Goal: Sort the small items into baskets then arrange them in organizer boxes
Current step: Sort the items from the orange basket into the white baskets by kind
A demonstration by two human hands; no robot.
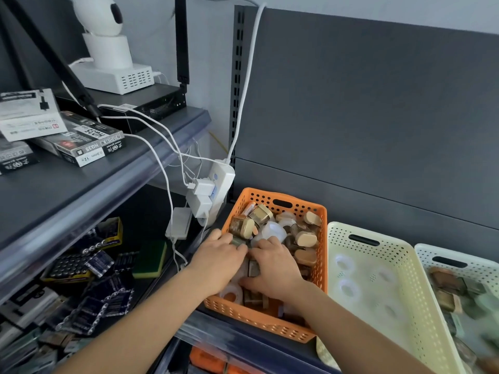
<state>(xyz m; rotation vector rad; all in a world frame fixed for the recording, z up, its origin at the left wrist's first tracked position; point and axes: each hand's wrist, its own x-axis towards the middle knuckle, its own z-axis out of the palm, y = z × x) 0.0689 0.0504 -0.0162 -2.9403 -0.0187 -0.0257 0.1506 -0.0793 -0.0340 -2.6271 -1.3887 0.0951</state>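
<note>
Reaching down into the orange basket (321, 255), both hands work close together among the small items heaped inside. The left hand (218, 261) lies palm down over the near left part of the heap, fingers curled onto a small greenish piece (239, 242) at their tips; whether it is truly pinched or only touched I cannot tell. The right hand (271, 268) sits just beside it, fingers spread and bent over the pile, thumb low near a white tape roll (232, 292), covering a small dark block (253, 268); its hold is also unclear.

Beyond the fingertips, toward the far end of the basket, lie little jars with tan lids (306, 238), a gold-topped jar (260, 213) and a white roll (272, 230), all loose and touching one another.

To the right stands a cream basket (405, 279) with a few pale rolls (344, 264) on its floor, touching the orange one at the rim. Farther right, a white basket (459, 255) holds brownish and greenish boxes (448, 300), blurred.

On the left, a grey shelf (89, 182) carries pen boxes (81, 143), and a white power strip (218, 190) with plugs hangs just beside the orange basket's far left corner. Below the shelf lie packs of batteries (89, 263).
</note>
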